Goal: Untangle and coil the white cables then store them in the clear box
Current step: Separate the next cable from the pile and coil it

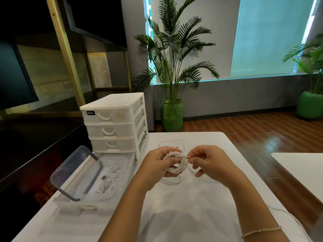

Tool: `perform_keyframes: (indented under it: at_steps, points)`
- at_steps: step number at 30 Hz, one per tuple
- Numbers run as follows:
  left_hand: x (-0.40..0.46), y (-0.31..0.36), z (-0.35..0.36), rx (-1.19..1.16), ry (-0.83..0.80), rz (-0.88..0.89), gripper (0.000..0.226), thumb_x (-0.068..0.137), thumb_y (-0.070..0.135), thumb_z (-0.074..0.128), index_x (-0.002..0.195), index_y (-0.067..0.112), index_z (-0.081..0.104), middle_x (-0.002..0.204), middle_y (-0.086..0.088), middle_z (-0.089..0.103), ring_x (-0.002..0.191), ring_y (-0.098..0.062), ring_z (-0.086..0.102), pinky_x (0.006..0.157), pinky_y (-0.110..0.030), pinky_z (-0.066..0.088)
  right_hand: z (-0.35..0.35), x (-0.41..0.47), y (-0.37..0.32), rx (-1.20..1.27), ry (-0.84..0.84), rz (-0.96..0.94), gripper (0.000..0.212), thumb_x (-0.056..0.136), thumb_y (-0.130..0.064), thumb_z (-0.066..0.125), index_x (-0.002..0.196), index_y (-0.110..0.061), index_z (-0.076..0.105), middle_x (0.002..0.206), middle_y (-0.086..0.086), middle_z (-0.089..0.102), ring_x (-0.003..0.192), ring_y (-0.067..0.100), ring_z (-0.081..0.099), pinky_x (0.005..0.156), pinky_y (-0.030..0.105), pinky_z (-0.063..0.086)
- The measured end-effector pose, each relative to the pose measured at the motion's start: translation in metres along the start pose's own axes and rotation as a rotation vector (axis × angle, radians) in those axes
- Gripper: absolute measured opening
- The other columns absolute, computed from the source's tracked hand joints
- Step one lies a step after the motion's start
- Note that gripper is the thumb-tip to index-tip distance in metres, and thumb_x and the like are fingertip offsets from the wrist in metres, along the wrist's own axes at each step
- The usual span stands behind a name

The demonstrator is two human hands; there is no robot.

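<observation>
So I'm watching the head cam feed and both hands are working over the middle of the white table (174,215). The left hand (157,163) is gripping a coil of white cable (176,163), fingers curled through and around the loops so the coil is sitting upright-ish in the palm. The right hand (208,163) is pinching the cable's free end (187,157) right at the top edge of the coil, thumb and forefinger closed on it, the other fingers curled in loosely. A bit of slack from the same cable is hanging below the coil and lying on the table as a loop (172,182).

Just beyond the hands there's another loose white cable (172,142) lying on the table, not coiled, with what looks like a small plug near the left hand's knuckles; can't make out the type.

Over on the left, the clear box (120,165) is sitting open on the table, its grey-rimmed lid (76,173) propped up tilted against its left side. Inside I'm seeing two coiled white cables (109,180) already lying there, one nearer and one farther.

Behind the box is a white three-drawer organizer (113,124), all drawers closed. One more thin white cord (288,215) is trailing off the near right edge of the table.
</observation>
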State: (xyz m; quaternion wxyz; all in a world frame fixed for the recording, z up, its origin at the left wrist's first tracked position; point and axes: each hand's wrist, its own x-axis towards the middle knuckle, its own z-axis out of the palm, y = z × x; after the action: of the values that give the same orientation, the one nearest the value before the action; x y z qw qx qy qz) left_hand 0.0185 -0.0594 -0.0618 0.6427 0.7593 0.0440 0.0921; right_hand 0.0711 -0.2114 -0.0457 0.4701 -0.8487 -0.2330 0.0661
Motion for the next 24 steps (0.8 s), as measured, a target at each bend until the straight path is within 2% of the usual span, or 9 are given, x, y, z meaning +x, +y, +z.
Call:
perform_keyframes:
  at_steps: [4,7,12,15,18,21,24]
  points:
    - [-0.001,0.001,0.003,-0.083,-0.031,-0.02,0.015,0.087,0.013,0.061,0.098,0.022,0.067,0.096,-0.004,0.07,0.076,-0.02,0.072,0.064,-0.029,0.059,0.005,0.002,0.001,0.101,0.152,-0.033,0.01,0.086,-0.006,0.062,0.085,-0.013,0.069,0.08,0.004,0.068,0.073,0.02,0.067,0.074,0.032,0.059]
    - [0.001,-0.001,0.006,-0.07,0.006,-0.003,0.014,0.086,0.014,0.063,0.094,0.024,0.067,0.1,-0.007,0.069,0.08,-0.023,0.071,0.067,-0.032,0.06,0.013,0.003,0.001,0.254,0.17,0.006,0.013,0.083,-0.008,0.065,0.075,-0.018,0.069,0.08,0.008,0.071,0.076,0.025,0.069,0.076,0.038,0.059]
    - [0.001,-0.002,0.002,-0.097,0.004,-0.025,0.019,0.079,0.007,0.07,0.088,0.023,0.069,0.096,-0.004,0.069,0.08,-0.019,0.069,0.063,-0.031,0.059,0.015,0.001,-0.005,0.467,0.102,0.075,0.008,0.084,-0.004,0.063,0.079,-0.008,0.068,0.076,0.011,0.07,0.064,0.018,0.068,0.056,0.023,0.055]
    - [0.001,-0.002,0.002,-0.077,0.028,-0.021,0.017,0.079,0.008,0.071,0.088,0.023,0.07,0.094,-0.002,0.069,0.079,-0.019,0.069,0.062,-0.029,0.059,0.012,-0.001,-0.008,0.541,0.01,0.151,0.01,0.086,-0.002,0.059,0.086,-0.004,0.069,0.083,0.013,0.072,0.07,0.022,0.07,0.062,0.028,0.058]
    - [0.003,-0.004,0.004,-0.035,0.097,-0.012,0.018,0.078,0.01,0.072,0.094,0.019,0.073,0.092,0.0,0.071,0.08,-0.019,0.069,0.064,-0.03,0.06,0.008,-0.002,-0.008,0.577,-0.046,0.195,0.021,0.089,0.001,0.051,0.085,-0.005,0.07,0.086,0.012,0.073,0.077,0.024,0.071,0.067,0.029,0.059]
    - [0.006,-0.008,0.007,0.027,0.201,0.012,0.023,0.078,0.014,0.073,0.101,0.015,0.073,0.094,-0.004,0.073,0.078,-0.023,0.07,0.069,-0.038,0.061,0.007,-0.003,-0.009,0.625,-0.087,0.177,0.021,0.089,-0.008,0.051,0.084,-0.01,0.071,0.087,0.007,0.072,0.084,0.023,0.069,0.073,0.027,0.057]
    - [0.006,-0.011,0.01,0.055,0.236,0.015,0.022,0.08,0.015,0.072,0.102,0.017,0.074,0.095,-0.007,0.073,0.08,-0.024,0.07,0.071,-0.043,0.06,0.013,-0.004,-0.009,0.421,-0.084,0.1,0.008,0.086,-0.014,0.062,0.085,-0.018,0.069,0.087,0.002,0.07,0.081,0.016,0.066,0.062,0.015,0.048]
